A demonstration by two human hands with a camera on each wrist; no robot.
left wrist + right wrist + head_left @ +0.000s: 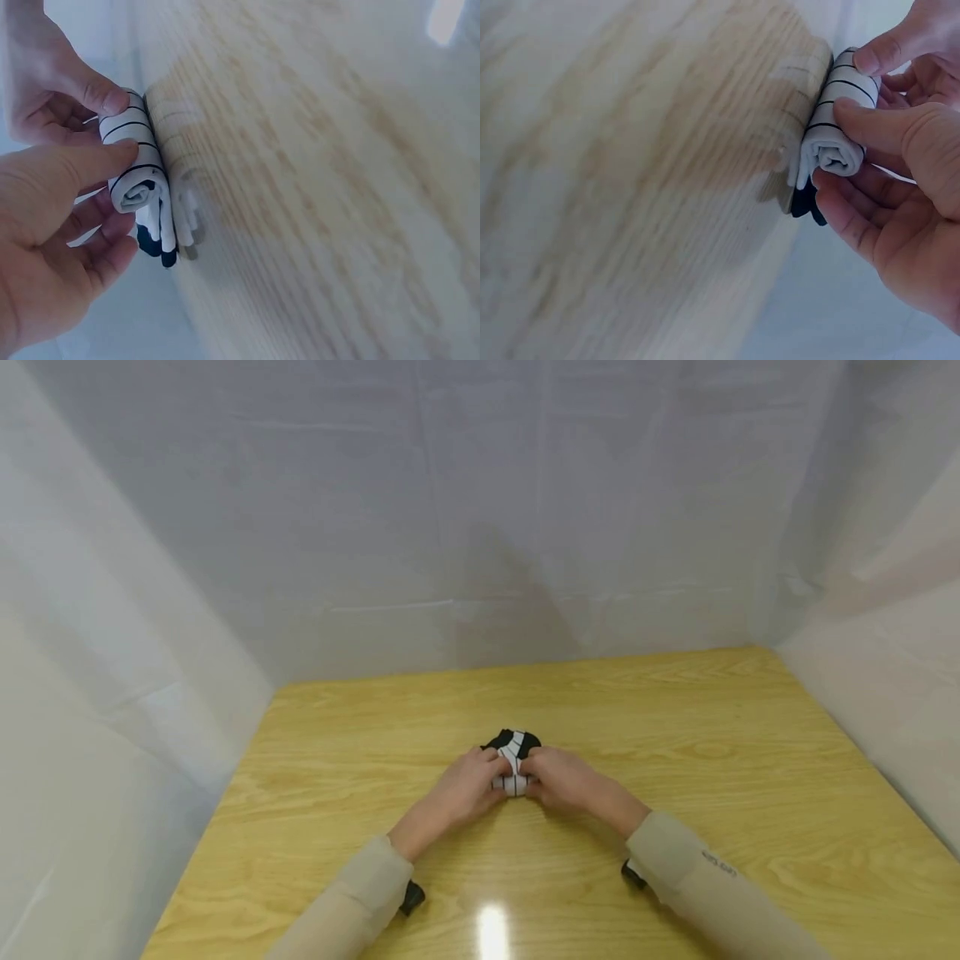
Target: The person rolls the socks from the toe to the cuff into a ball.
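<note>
Both hands meeting over a small rolled cloth (513, 763), white with thin dark stripes and a black part at its far end. The roll is lying on the wooden desk (675, 793), about midway between the left and right edges and somewhat nearer the near edge than the far one.

Left hand (467, 787) gripping the roll from its left side: thumb pressing on top, fingers (105, 259) curling underneath and behind. Right hand (564, 781) gripping it from the right side in the same manner, thumb lying across the top, fingers (847, 217) wrapping under the open end of the roll. The two thumbs are sitting close together on the striped cloth.

Wrist views showing the coiled end of the roll, layers winding inward, with the dark part hanging at the lower side and touching the desk.

Beige sleeves (697, 877) covering both forearms, a black wrist strap showing under each. Pale sheeting (480, 527) is hanging behind and along both sides of the desk
</note>
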